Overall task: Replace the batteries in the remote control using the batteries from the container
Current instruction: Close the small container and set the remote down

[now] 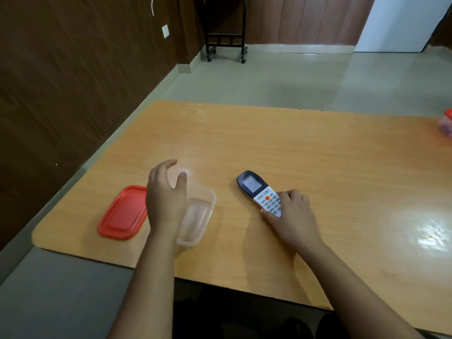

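- Our left hand (166, 192) hovers just above the near-left corner of the container (203, 211). Its fingers are loosely curved and spread, and we see nothing in them. It looks poised to reach in or to steady the box.
- Our right hand (291, 214) lies on the near end of the remote (256, 189). The fingers are curled over the keypad and the thumb is set against its left edge, so we take this for a light grip. It would keep the remote from sliding or get it ready to be lifted.
- The remote lies flat on the table (318, 155), buttons and screen up, its screen end pointing away from the right hand and leftward. The battery cover should be on the underside, so we judge it needs turning over before the cells can be reached.
- The container sits open under and just right of the left hand, well apart from the remote. In the part that shows we can make out no batteries, though the hand hides one corner.
- The lid (123, 212) lies flat just left of the left hand, beside the container. Set there, it leaves the opening free.
- Far beyond the right hand, at the table's edge, sits a second red-topped box (446, 122), too blurred to read.
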`<move>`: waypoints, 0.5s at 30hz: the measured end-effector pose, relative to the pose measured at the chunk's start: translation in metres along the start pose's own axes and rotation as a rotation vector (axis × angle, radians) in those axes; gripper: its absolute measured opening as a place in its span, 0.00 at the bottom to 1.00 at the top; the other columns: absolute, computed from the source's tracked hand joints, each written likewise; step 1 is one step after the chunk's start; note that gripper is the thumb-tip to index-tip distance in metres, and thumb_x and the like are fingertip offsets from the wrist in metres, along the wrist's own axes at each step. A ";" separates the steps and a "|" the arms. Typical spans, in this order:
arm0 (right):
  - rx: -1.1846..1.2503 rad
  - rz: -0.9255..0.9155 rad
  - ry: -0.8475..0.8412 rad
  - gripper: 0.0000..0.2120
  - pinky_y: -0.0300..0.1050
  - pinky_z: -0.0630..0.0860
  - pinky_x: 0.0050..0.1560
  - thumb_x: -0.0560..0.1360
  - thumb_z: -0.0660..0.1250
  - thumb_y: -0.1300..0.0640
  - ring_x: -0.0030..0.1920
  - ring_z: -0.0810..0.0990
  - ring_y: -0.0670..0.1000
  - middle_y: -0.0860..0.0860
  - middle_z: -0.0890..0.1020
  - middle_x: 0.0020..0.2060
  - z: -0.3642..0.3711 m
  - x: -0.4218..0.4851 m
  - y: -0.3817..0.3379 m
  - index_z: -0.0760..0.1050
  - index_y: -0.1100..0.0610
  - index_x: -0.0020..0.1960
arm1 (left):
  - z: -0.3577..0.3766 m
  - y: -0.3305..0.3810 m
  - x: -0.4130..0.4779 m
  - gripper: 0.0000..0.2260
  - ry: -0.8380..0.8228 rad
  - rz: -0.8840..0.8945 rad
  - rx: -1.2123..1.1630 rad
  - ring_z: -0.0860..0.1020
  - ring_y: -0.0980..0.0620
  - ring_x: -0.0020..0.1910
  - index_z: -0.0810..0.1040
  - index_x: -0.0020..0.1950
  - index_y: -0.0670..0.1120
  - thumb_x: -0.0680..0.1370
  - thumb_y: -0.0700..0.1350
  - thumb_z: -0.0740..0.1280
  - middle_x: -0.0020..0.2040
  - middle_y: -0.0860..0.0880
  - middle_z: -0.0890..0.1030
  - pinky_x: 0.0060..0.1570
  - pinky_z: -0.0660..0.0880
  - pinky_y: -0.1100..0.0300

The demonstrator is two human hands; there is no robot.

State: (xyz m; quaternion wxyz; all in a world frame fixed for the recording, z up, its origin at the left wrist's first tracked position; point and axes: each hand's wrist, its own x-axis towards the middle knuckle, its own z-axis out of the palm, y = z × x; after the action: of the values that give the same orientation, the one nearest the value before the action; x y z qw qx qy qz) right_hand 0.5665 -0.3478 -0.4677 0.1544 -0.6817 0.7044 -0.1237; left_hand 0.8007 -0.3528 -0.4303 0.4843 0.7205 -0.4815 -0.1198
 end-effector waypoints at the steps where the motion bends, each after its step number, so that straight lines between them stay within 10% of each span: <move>1: -0.033 0.002 0.009 0.28 0.48 0.68 0.58 0.74 0.60 0.38 0.60 0.67 0.54 0.52 0.69 0.60 0.000 0.000 -0.002 0.66 0.54 0.67 | -0.007 -0.011 0.003 0.15 -0.013 -0.009 0.072 0.72 0.49 0.65 0.74 0.64 0.48 0.77 0.45 0.65 0.66 0.49 0.73 0.57 0.67 0.59; 9: -0.114 -0.136 0.017 0.29 0.50 0.63 0.65 0.76 0.57 0.37 0.69 0.61 0.55 0.50 0.65 0.69 -0.015 -0.009 -0.039 0.63 0.50 0.72 | -0.057 -0.076 0.021 0.40 -0.338 -0.397 0.633 0.51 0.43 0.77 0.55 0.76 0.54 0.69 0.64 0.67 0.78 0.45 0.54 0.70 0.53 0.39; 15: 0.065 -0.281 0.009 0.21 0.45 0.62 0.65 0.77 0.61 0.43 0.67 0.62 0.51 0.47 0.71 0.65 -0.015 -0.014 -0.069 0.69 0.47 0.68 | -0.068 -0.063 0.017 0.32 -0.114 -0.251 0.531 0.67 0.41 0.65 0.69 0.66 0.53 0.65 0.60 0.72 0.66 0.46 0.72 0.62 0.65 0.44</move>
State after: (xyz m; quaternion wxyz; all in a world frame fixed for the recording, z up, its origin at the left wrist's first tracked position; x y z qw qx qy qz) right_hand 0.6251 -0.3375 -0.4267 0.1544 -0.7676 0.5984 -0.1698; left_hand 0.8891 -0.3226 -0.4421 0.2326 0.8679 -0.4297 -0.0891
